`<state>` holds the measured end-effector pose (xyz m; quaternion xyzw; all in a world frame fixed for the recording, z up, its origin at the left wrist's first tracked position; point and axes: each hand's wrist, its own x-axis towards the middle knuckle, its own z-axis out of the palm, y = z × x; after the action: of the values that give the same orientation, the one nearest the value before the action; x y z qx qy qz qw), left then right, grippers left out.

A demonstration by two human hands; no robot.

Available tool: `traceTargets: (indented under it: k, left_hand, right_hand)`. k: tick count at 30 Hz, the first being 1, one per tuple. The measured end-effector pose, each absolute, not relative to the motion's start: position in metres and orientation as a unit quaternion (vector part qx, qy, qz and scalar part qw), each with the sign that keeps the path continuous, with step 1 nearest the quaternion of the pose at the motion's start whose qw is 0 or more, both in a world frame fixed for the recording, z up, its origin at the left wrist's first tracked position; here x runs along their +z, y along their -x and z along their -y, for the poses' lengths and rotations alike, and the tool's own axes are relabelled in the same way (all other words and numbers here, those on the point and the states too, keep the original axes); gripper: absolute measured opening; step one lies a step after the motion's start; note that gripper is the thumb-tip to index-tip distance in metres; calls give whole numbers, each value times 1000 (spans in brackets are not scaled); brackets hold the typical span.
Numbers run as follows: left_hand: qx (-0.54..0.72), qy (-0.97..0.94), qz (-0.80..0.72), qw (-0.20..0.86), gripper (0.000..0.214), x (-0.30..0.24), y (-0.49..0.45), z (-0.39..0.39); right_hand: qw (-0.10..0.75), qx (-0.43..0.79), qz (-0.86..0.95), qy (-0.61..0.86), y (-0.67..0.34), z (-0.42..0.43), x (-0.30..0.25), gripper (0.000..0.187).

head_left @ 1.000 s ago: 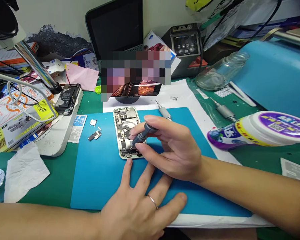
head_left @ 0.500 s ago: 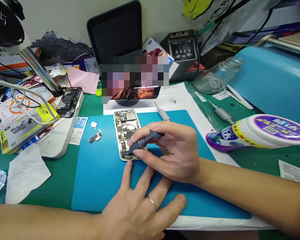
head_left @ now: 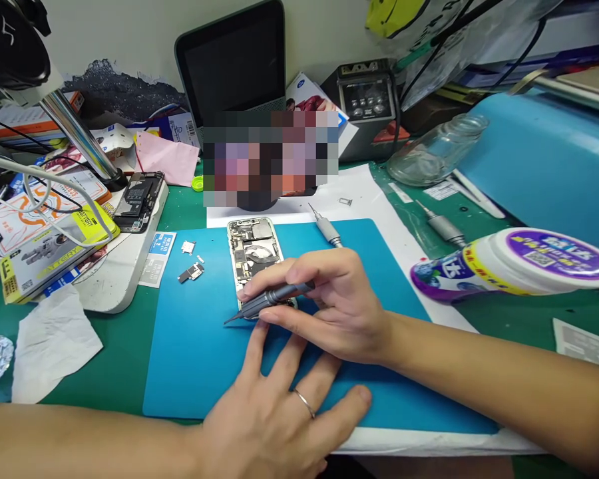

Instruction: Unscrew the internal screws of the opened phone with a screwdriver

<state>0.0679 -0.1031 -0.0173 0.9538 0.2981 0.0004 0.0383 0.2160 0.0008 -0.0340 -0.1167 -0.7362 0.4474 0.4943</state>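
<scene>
An opened phone (head_left: 256, 249) with its inner parts bare lies on a blue mat (head_left: 190, 372). My right hand (head_left: 324, 303) pinches a dark grey screwdriver (head_left: 267, 301) held at a slant over the phone's lower end. Its thin tip sticks out past the phone's lower left corner, over the mat. My left hand (head_left: 284, 406), wearing a ring, rests palm down with fingers spread, a fingertip at the phone's bottom edge. Left of the phone are a small dark part (head_left: 192, 273) and a small silver plate (head_left: 188, 247). My right hand and the screwdriver hide the phone's lower part.
Grey screwdrivers lie behind the mat (head_left: 326, 227) and farther right (head_left: 444, 226). A white and purple tub (head_left: 519, 263) lies on its side at right, below a glass jar (head_left: 439, 150). At left another opened phone (head_left: 138, 203) sits on a white stand; crumpled paper (head_left: 54, 346) lies in front.
My right hand has moved slightly left with the screwdriver, which now lies flatter. The tip has gone from inside the phone to beyond its lower left corner. My left hand stays put.
</scene>
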Motion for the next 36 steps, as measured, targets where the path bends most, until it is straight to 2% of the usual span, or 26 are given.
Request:
traceTargets:
  k: [5,11,13,17,20,27,36]
  left_hand:
    - [26,-952,-304,10,66,-20,-66,106]
    - [129,-952,-278,-21,61,-28,-63,106]
    - [110,-953,-281,-23,64,-26,-63,104]
    - [24,-955,-294,-36,85,-20,-63,107]
    - [-12,-943,-331,-12,91,-20,-63,111]
    - [-32,-926,-372,54,95,-19,-57,108]
    - [-43,-924,-372,79,117,-21,-56,102]
  right_hand:
    - [508,424,737,135,-215,-2,-34,48]
    - [497,426,740,155,-214,-1,-35,43]
    - [497,428,738,157,-214,-1,-36,43]
    - [497,425,739,163,-215,-1,-37,42]
    - [491,417,744,176,-216,0,-37,42]
    - [489,403,753,180,-216,-1,-37,44]
    - [493,405,749,177,-216,-1,-39,44]
